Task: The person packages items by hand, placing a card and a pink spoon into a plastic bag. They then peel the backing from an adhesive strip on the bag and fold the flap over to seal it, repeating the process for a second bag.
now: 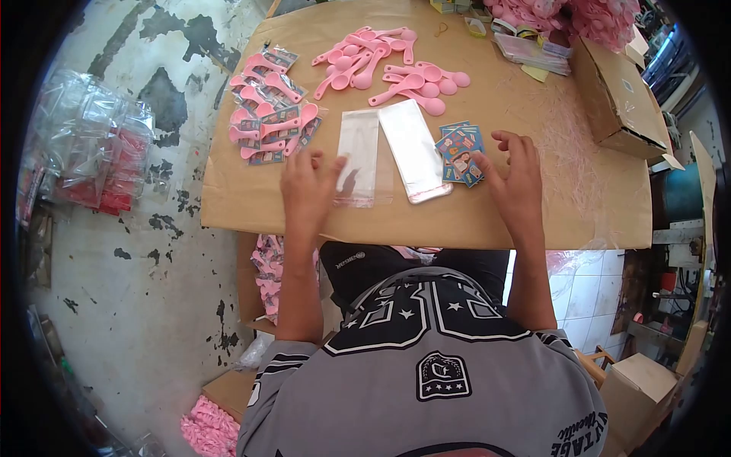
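My left hand (308, 186) is at the left edge of a flat clear plastic bag (358, 152), its thumb overlapping the edge and its fingers apart. To the right of that bag lies a stack of clear bags (413, 152), slightly slanted. My right hand (516, 174) is beside a small fanned pile of blue printed cards (461, 152), thumb tip right at the cards' edge and fingers spread with nothing between them. Beyond the bags lie loose pink spoons (365, 57) in a heap, with a smaller group of pink spoons (422, 82) to its right.
Packed pink spoons with cards (266, 114) pile up at the table's left. A cardboard box (620, 95) stands at the right edge, near tape rolls (525, 32) and pink bundles (601, 19). Filled plastic bags (91, 137) lie on the floor at left.
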{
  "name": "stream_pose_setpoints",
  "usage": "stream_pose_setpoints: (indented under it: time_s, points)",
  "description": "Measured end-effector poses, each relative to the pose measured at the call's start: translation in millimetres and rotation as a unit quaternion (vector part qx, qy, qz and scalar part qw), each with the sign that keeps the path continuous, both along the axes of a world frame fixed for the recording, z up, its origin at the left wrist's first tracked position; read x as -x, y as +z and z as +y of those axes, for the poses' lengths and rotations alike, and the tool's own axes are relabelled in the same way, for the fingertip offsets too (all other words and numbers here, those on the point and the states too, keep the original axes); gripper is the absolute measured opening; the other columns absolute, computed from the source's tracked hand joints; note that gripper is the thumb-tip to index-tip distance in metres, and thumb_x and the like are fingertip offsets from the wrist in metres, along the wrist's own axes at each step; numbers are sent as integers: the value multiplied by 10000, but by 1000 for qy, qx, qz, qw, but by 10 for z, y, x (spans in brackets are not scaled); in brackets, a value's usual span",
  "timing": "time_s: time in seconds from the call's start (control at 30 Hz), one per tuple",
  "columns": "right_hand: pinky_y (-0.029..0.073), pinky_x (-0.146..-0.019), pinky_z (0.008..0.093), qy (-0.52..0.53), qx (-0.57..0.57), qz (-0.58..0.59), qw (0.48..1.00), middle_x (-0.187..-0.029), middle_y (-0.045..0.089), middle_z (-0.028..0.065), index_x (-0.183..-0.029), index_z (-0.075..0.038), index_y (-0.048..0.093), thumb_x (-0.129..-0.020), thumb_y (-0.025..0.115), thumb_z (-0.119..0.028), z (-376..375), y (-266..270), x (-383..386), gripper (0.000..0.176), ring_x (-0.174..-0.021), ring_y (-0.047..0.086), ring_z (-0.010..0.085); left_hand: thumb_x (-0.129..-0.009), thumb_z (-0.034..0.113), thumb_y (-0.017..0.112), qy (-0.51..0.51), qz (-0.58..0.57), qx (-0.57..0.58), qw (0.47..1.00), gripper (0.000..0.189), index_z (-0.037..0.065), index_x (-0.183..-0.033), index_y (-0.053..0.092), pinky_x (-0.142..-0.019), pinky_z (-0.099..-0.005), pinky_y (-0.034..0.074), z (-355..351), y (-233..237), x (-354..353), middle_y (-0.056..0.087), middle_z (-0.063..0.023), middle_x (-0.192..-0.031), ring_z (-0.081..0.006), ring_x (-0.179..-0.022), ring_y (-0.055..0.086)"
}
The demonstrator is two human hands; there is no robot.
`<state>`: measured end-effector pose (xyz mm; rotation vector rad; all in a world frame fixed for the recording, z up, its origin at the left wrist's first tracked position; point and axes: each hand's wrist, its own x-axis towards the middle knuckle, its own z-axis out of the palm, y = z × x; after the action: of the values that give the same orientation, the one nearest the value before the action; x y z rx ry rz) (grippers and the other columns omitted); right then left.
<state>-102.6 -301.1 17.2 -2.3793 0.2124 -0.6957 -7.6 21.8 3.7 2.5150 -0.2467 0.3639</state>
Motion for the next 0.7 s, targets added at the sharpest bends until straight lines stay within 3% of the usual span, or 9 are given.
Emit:
stream_pose_setpoints:
  time_s: [0.07,0.17,0.23,0.33,0.47,0.57,0.7]
  points:
    - [493,-858,402,-2,-11,51,999,-1096,628,139,-1161,-8,644,-885,831,-246,-5,-40,-17,410,-992,600,286,-936,320,745,17,-27,-51,998,357,-10,-1023,641,-876,-469,479,-131,-79,23,629,-141,-974,-346,-956,601]
    - [500,-779,352,13,-94,109,990,-978,644,108,-1088,-2,645,-885,840,-267,-40,-94,-40,386,-891,613,225,-943,308,749,-25,41,-9,999,342,-9,-994,631,-873,-469,487,-86,-130,-80,625,-147,-942,-345,-936,609]
    - [495,-718,316,19,-201,120,972,-870,646,75,-1027,0,647,-888,841,-271,-49,-110,-58,361,-798,606,174,-949,273,747,-23,85,28,996,324,-20,-1011,621,-830,-450,509,-26,-133,-149,631,-143,-918,-330,-880,625]
    - [466,-642,277,16,-235,90,968,-752,634,19,-962,3,668,-918,821,-251,-118,-233,-117,299,-688,550,101,-932,194,766,-18,133,148,980,296,-34,-1046,615,-749,-396,535,22,-85,-147,653,-133,-896,-274,-794,649]
    - [448,-632,261,15,-270,66,961,-775,667,8,-954,3,701,-964,780,-236,-104,-191,-130,252,-686,533,67,-872,95,815,-13,142,245,959,343,-42,-1119,621,-672,-316,539,53,-4,-78,690,-104,-891,-172,-751,665]
    - [427,-626,242,8,-258,48,965,-798,678,-4,-979,3,720,-991,756,-246,-95,-149,-124,251,-695,522,49,-837,95,855,-1,153,270,951,350,-44,-1094,661,-672,-300,536,108,-99,-129,705,-81,-849,-131,-737,646]
    - [403,-627,218,13,-281,20,960,-804,667,-30,-1000,-4,731,-1005,743,-259,-73,-129,-129,255,-699,504,33,-885,147,832,-3,168,278,946,241,-53,-952,715,-656,-294,514,131,-118,-141,702,-62,-774,-128,-702,613]
